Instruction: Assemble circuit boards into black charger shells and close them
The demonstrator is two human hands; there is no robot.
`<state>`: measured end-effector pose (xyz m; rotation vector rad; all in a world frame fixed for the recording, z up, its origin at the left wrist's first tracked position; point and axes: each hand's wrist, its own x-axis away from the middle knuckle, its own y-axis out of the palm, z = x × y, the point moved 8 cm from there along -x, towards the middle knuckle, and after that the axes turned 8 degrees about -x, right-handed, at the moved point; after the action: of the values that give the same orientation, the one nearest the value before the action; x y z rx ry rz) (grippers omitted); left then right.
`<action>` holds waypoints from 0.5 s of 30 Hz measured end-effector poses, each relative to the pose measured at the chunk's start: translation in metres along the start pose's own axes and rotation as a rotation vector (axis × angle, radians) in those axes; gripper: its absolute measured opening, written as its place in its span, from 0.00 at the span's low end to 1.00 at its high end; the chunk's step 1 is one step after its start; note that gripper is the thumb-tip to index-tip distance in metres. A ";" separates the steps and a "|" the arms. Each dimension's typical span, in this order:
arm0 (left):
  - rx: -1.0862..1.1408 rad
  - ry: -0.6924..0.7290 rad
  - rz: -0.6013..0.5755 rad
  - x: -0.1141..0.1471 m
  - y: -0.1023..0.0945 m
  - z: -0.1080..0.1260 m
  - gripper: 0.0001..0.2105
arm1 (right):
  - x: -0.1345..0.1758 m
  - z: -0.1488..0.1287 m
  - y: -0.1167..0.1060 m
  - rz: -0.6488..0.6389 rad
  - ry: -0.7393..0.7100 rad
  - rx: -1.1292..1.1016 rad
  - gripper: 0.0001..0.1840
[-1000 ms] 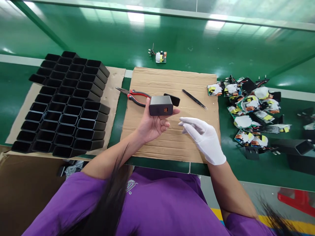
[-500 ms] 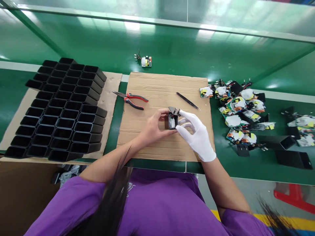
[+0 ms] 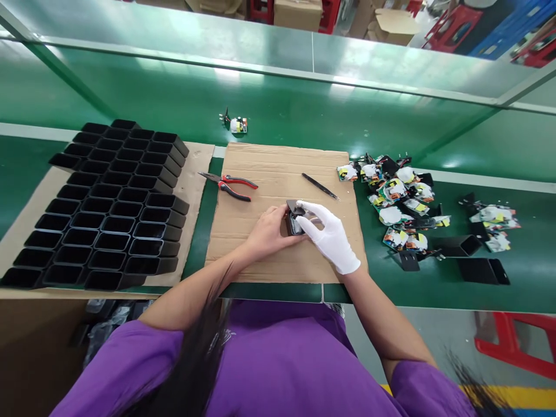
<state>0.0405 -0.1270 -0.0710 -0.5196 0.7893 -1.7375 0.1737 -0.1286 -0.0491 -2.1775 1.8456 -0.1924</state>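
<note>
Head view: a green surface (image 3: 399,286) is seen from above.
Rows: black shells (image 3: 117,202) are packed closely on a cardboard sheet (image 3: 197,159), open ends turned up.
Pliers (image 3: 224,186): laid with the handles spread over a cardboard mat (image 3: 260,269), nose pointed left.
Lone circuit board (image 3: 238,125): placed behind the mat, joined to a pronged plug.
Left hand (image 3: 270,229): bare; its grip is clamped around a black case (image 3: 295,226), which is held over the middle of the mat.
Black cap (image 3: 294,207): tilted at the upper end of the case, partly covered by fingers.
Right hand (image 3: 332,237): gloved in white; its grip is pinched on the cap, thumb below and index finger above.
Tweezers (image 3: 320,186): laid slantwise on the mat, just behind the gloved hand.
Heap: circuit boards (image 3: 393,188) with white compound and yellow parts are piled beside the mat.
Two loose shells (image 3: 482,271): laid on their sides, right of the heap.
Far boards (image 3: 495,217): grouped behind those shells.
Red stool (image 3: 512,347): partly seen below the surface.
</note>
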 end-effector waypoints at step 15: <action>0.217 0.114 -0.020 0.000 -0.003 -0.001 0.42 | -0.012 -0.016 -0.009 -0.101 -0.157 0.083 0.12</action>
<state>0.0381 -0.1260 -0.0695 -0.2855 0.6660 -1.8575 0.1755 -0.1176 -0.0299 -2.1644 1.6162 -0.1125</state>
